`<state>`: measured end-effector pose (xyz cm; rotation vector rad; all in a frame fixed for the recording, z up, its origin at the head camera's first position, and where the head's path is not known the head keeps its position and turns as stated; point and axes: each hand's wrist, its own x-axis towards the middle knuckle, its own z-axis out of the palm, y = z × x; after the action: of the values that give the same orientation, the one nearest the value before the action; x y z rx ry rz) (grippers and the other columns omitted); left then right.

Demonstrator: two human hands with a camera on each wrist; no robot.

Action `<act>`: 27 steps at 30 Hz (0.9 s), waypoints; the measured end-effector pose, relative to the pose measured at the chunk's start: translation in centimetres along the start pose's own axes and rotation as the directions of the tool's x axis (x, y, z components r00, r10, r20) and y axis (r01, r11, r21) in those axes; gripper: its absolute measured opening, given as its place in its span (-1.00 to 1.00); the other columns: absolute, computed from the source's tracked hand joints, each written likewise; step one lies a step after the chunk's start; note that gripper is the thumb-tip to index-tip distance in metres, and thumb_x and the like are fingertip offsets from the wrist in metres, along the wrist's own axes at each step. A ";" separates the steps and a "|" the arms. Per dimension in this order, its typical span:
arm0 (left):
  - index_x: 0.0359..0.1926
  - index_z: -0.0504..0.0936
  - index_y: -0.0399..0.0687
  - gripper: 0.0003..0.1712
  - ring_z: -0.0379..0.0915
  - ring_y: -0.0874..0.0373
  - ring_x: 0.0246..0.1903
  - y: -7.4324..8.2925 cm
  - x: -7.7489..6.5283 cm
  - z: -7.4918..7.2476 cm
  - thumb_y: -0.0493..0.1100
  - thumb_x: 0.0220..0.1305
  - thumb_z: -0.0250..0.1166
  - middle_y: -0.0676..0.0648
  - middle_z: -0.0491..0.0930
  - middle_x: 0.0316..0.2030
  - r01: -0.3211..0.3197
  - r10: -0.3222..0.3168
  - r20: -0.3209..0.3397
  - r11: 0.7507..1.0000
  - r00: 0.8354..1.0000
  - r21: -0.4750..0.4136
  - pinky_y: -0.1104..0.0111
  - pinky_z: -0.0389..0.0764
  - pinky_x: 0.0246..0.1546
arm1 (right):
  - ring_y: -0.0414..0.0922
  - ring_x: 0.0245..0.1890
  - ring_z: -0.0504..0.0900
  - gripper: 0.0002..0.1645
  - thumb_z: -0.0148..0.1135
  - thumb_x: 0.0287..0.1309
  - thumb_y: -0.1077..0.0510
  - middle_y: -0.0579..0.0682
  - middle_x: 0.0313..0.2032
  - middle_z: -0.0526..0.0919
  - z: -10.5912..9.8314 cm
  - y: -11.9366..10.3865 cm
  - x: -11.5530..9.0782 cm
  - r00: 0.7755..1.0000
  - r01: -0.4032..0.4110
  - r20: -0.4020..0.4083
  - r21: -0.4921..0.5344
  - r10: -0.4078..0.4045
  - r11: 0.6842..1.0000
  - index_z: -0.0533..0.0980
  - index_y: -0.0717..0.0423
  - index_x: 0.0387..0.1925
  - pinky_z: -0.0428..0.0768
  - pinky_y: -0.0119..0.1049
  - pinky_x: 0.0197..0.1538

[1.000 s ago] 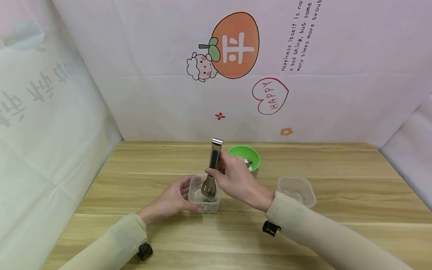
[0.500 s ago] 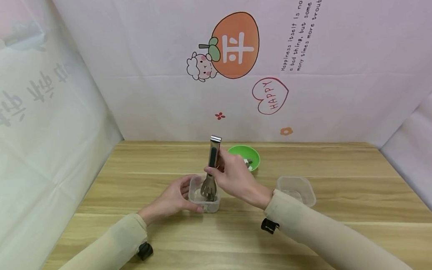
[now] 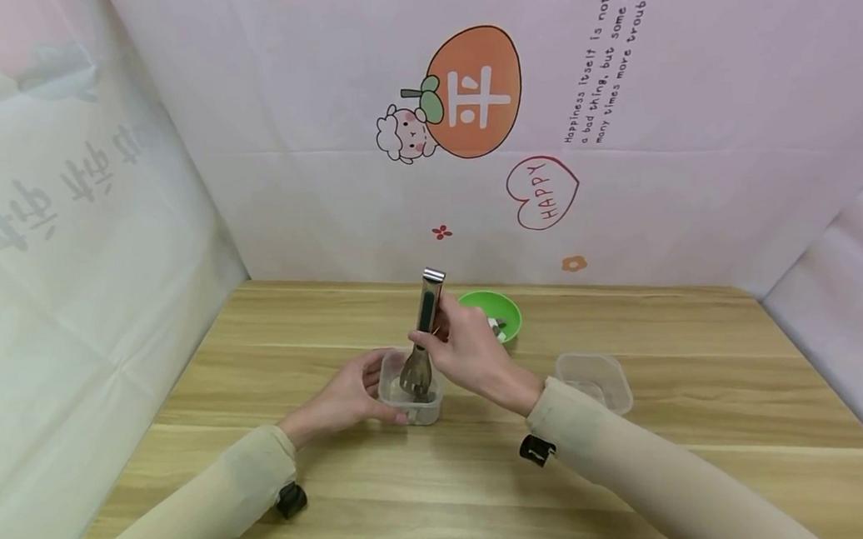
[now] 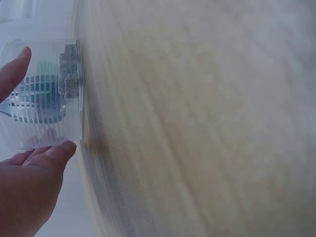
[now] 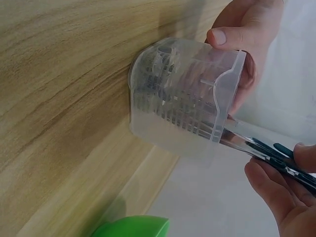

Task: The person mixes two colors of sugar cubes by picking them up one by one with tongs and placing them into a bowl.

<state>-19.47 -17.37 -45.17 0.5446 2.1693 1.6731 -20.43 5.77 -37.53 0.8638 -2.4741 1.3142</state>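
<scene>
My left hand holds a small clear plastic container on the table, thumb at its near side and fingers round its left and far side. My right hand grips metal tongs with dark inlays on the handles. Their slotted heads point down inside the container, close to its bottom. Small grey blocks show low through the container wall in the left wrist view. In the right wrist view, the tongs' handles lie between thumb and fingers. The container wall blurs what the tong tips touch.
Behind the right hand stands a green bowl with several white and grey pieces, partly hidden by that hand. A second clear container stands to the right, beyond the right forearm. A printed white cloth rises at the table's back edge.
The tongs have dipped slightly lower in the container, and their heads look closer together than a second ago. The left hand and container have stayed in place.
</scene>
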 end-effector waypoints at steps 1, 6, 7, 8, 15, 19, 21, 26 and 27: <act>0.58 0.16 -0.34 0.18 0.29 -0.21 0.45 0.0 0.0 0.0 -0.34 0.03 0.67 -0.30 0.36 0.45 0.002 -0.002 0.000 1.000 1.000 0.000 0.07 0.38 0.46 | -0.24 -0.49 0.67 -0.78 0.44 0.33 0.27 -0.09 -0.40 0.73 0.0 0.0 0.0 1.000 0.001 -0.003 0.000 -0.001 1.000 0.51 0.16 -0.14 0.69 -0.32 -0.49; 0.57 0.17 -0.34 0.17 0.30 -0.21 0.45 0.0 0.0 -0.1 -0.33 0.05 0.67 -0.29 0.37 0.45 0.000 0.000 0.008 1.000 1.000 0.004 0.05 0.39 0.45 | -0.24 -0.52 0.65 -0.78 0.44 0.33 0.27 -0.07 -0.43 0.73 0.3 0.1 0.1 1.000 0.003 -0.024 0.001 -0.003 1.000 0.51 0.16 -0.16 0.68 -0.32 -0.52; 0.57 0.17 -0.34 0.16 0.30 -0.21 0.44 0.0 0.0 -0.1 -0.32 0.05 0.67 -0.29 0.37 0.45 -0.005 0.005 0.010 1.000 1.000 0.006 0.04 0.40 0.45 | -0.24 -0.52 0.65 -0.78 0.44 0.33 0.28 -0.07 -0.42 0.73 0.4 0.1 0.0 1.000 0.003 -0.030 0.004 -0.003 1.000 0.50 0.17 -0.16 0.68 -0.33 -0.52; 0.57 0.18 -0.34 0.16 0.30 -0.21 0.44 0.0 0.0 -0.1 -0.33 0.05 0.67 -0.29 0.37 0.44 -0.005 0.005 0.011 1.000 1.000 0.006 0.04 0.40 0.45 | -0.24 -0.51 0.65 -0.78 0.44 0.33 0.28 -0.06 -0.42 0.73 0.5 0.1 0.0 0.999 0.003 -0.036 0.009 -0.003 1.000 0.50 0.17 -0.16 0.68 -0.33 -0.52; 0.57 0.17 -0.34 0.18 0.30 -0.18 0.45 0.0 0.0 0.0 -0.35 0.03 0.67 -0.28 0.36 0.45 0.000 0.000 0.001 1.000 1.000 0.002 0.08 0.40 0.45 | -0.20 -0.43 0.71 -0.77 0.43 0.34 0.28 -0.03 -0.35 0.77 0.8 0.3 -0.3 0.998 0.002 -0.058 0.038 0.000 0.999 0.50 0.18 -0.12 0.73 -0.34 -0.40; 0.56 0.17 -0.37 0.16 0.30 -0.22 0.44 0.0 0.0 0.0 -0.36 0.04 0.66 -0.31 0.37 0.44 -0.012 0.012 0.002 1.000 1.000 0.009 0.06 0.40 0.45 | -0.12 -0.41 0.74 -0.76 0.43 0.33 0.30 -0.01 -0.34 0.77 0.8 0.7 -0.4 0.998 -0.011 -0.055 0.058 0.014 0.998 0.49 0.18 -0.12 0.73 -0.32 -0.40; 0.56 0.17 -0.38 0.16 0.30 -0.24 0.44 0.0 0.0 -0.1 -0.36 0.04 0.66 -0.33 0.37 0.44 -0.016 0.016 0.001 1.000 1.000 0.008 0.05 0.40 0.45 | -0.08 -0.41 0.75 -0.76 0.43 0.34 0.30 -0.01 -0.34 0.78 0.8 0.8 -0.4 0.998 -0.015 -0.053 0.064 0.018 0.998 0.49 0.18 -0.12 0.73 -0.31 -0.42; 0.56 0.18 -0.38 0.16 0.29 -0.24 0.45 -0.1 -0.1 -0.1 -0.35 0.04 0.67 -0.33 0.36 0.45 -0.013 0.013 0.001 1.000 1.000 0.007 0.05 0.38 0.45 | 0.00 -0.41 0.76 -0.76 0.42 0.34 0.31 0.01 -0.33 0.78 0.9 1.1 -0.5 0.999 -0.008 -0.048 0.078 0.012 0.997 0.48 0.19 -0.10 0.72 -0.29 -0.45; 0.56 0.18 -0.38 0.16 0.29 -0.24 0.45 -0.1 0.0 -0.1 -0.35 0.04 0.67 -0.32 0.36 0.45 -0.010 0.010 0.002 1.000 1.000 0.010 0.05 0.38 0.45 | 0.00 -0.41 0.76 -0.76 0.41 0.35 0.31 0.01 -0.33 0.78 0.9 1.1 -0.5 0.999 -0.007 -0.047 0.079 0.011 0.997 0.48 0.19 -0.10 0.72 -0.29 -0.45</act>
<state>-19.49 -17.51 -45.23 0.5606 2.1782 1.6677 -20.63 5.72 -39.06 0.8298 -2.4069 1.4275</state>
